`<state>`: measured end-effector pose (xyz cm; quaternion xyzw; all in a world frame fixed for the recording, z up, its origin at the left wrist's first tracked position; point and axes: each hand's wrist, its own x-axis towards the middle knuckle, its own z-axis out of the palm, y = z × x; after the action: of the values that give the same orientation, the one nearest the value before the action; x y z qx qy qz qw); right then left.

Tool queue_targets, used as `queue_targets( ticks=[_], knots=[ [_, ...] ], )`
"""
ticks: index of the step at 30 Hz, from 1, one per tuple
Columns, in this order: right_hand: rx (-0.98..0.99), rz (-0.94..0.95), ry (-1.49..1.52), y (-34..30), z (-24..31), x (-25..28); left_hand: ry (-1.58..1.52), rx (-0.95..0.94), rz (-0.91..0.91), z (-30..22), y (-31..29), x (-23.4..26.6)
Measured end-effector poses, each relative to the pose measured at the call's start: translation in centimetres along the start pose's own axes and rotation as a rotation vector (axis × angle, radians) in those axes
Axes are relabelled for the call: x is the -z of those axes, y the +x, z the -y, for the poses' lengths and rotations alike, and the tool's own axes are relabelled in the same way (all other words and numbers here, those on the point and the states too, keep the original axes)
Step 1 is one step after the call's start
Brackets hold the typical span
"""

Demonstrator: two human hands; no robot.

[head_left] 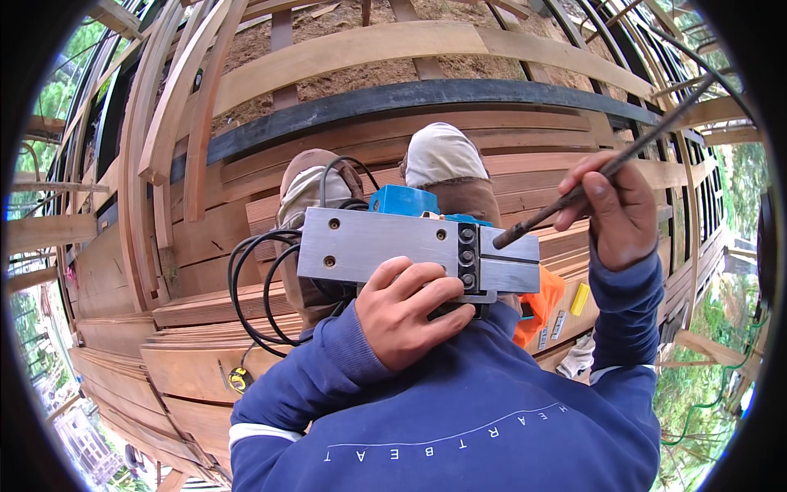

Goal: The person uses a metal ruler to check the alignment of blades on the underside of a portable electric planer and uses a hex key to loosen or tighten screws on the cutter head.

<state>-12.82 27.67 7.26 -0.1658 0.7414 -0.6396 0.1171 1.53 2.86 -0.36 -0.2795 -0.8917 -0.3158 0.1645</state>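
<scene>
Silver metal faces up on the planer [377, 242], which lies sole-up over your lap, between your chest and your knees [448, 156]. Most of its body is out of sight beneath that plate; only some blue casing [402, 199] shows along its far edge. Your left hand [414, 307] grips the planer's near edge, fingers bent over the sole — how the palm and thumb sit underneath, you can't make out. Your right hand [611, 209], to the right of the planer, pinches a thin dark rod [537, 219] between thumb and fingers. The rod's lower tip is at the sole, just right of the row of bolts [467, 256]; whether it touches the metal is hard to tell. Its upper end is lost against a dark line and timber.

A black cable [233, 283] loops to the planer's left, partly over your trousers, and some of it vanishes behind the tool. Orange cloth [548, 295] pokes out at the planer's right, half covered, with a yellow block [580, 299] beside it. Well left of and nearer than the planer, a tape measure [238, 380] rests on stacked boards [188, 373]. Beyond the planer — past your knees — runs a black beam [410, 92].
</scene>
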Motion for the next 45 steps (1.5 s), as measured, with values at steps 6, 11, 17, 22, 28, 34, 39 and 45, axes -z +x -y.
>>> queue_targets(
  ticks=[6, 11, 17, 22, 28, 34, 39, 45],
  knots=[
    [-0.017, 0.071, -0.020, 1.4, 1.1, -3.5, -0.047, -0.006, -0.043, 0.8, 0.2, 0.1],
    [-0.097, 0.100, -0.102, 2.2, 1.6, -5.1, -0.066, -0.008, -0.065, 1.1, 0.3, 0.0],
    [-0.039, 0.130, -0.159, 2.2, 1.2, -5.7, -0.075, -0.012, -0.074, 1.2, 0.2, -0.1],
    [-0.011, 0.130, -0.189, 2.4, 1.2, -6.6, -0.078, -0.011, -0.063, 1.1, 0.2, 0.0],
    [-0.020, 0.168, -0.258, 2.6, 1.6, -6.6, -0.077, -0.016, -0.065, 1.2, 0.1, -0.1],
    [-0.033, 0.276, -0.218, 3.3, 2.1, -5.8, -0.077, -0.014, -0.056, 1.3, 0.2, 0.1],
    [-0.030, 0.265, -0.217, 3.3, 1.8, -5.7, -0.079, -0.016, -0.061, 1.2, 0.1, 0.0],
    [-0.019, 0.165, -0.208, 3.1, 2.0, -6.1, -0.085, -0.019, -0.062, 1.2, 0.2, 0.1]
  ],
)
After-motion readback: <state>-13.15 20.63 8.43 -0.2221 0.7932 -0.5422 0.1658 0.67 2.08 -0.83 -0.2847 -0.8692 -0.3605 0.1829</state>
